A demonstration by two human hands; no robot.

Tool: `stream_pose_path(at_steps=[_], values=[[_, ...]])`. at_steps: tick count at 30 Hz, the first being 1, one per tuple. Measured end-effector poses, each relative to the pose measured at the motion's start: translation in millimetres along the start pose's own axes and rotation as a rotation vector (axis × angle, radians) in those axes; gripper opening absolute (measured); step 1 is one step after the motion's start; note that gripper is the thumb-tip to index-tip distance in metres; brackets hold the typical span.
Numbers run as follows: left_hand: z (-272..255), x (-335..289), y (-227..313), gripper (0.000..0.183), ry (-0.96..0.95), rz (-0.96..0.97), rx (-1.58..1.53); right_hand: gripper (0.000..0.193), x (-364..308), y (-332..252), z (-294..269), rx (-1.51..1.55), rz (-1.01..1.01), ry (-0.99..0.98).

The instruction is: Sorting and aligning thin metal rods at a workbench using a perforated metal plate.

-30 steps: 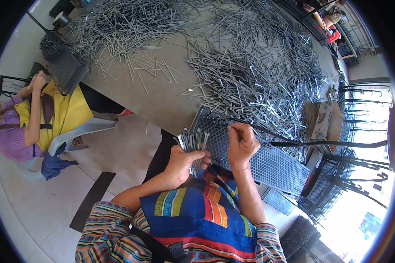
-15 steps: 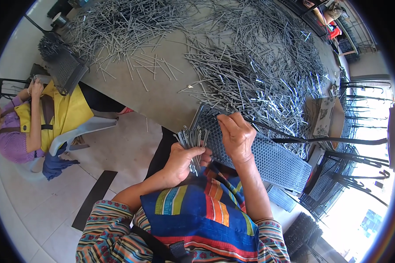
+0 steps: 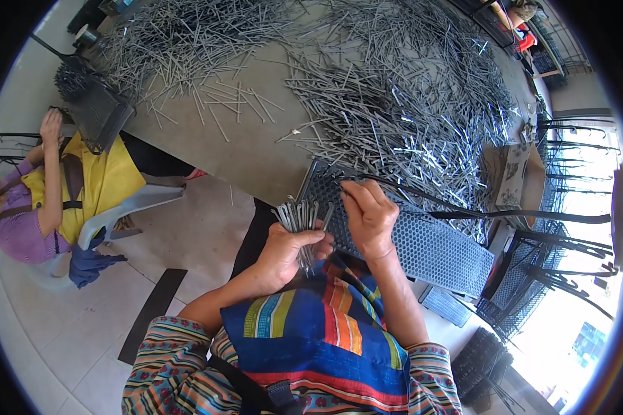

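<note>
My left hand (image 3: 291, 250) is closed around a bundle of thin metal rods (image 3: 302, 216), their small looped ends fanning out at the top. To its right, my right hand (image 3: 372, 216) is pinched, its fingertips over the upper left part of a dark perforated metal panel (image 3: 436, 252). Whatever the pinch holds is too small or hidden to make out. The panel lies tilted across my lap and the table edge, and a long dark bar (image 3: 457, 207) runs over it to the right.
Big heaps of similar rods (image 3: 394, 131) cover much of the table (image 3: 249, 155). An open cardboard box (image 3: 526, 176) stands on the right, beside black mesh pieces with long handles (image 3: 526, 277). On the left, a person in a yellow apron (image 3: 111, 169) sits by another dark panel (image 3: 100, 114).
My hands stay almost in place, the right one shifting slightly left over the panel. The person on the left has raised a hand toward the dark panel there.
</note>
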State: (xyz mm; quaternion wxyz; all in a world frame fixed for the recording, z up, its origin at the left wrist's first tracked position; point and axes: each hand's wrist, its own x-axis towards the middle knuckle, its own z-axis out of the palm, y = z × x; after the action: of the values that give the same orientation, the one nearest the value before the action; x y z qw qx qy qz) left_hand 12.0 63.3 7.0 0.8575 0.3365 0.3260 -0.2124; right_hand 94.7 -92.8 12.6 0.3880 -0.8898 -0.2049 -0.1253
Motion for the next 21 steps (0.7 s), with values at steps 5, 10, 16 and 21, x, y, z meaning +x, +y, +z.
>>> stream_pose_path(at_steps=[5, 10, 16, 21], values=[[2.4, -1.1, -0.9, 0.014, -0.096, -0.025, -0.018, 0.016, -24.6, -5.6, -2.9, 0.538, 0.559, -0.211], [6.4, -4.2, -4.7, 0.011, -0.061, 0.009, 0.027, 0.007, -28.8, -7.6, -2.2, 0.841, 0.833, -0.076], [11.5, -8.4, -4.8, 0.013, -0.075, 0.021, 0.070, 0.005, -22.8, -5.1, -8.0, 0.841, 0.825, -0.077], [10.8, -6.3, -7.8, 0.015, -0.082, 0.041, 0.094, 0.006, -31.4, -6.9, -3.8, 0.815, 0.831, -0.046]])
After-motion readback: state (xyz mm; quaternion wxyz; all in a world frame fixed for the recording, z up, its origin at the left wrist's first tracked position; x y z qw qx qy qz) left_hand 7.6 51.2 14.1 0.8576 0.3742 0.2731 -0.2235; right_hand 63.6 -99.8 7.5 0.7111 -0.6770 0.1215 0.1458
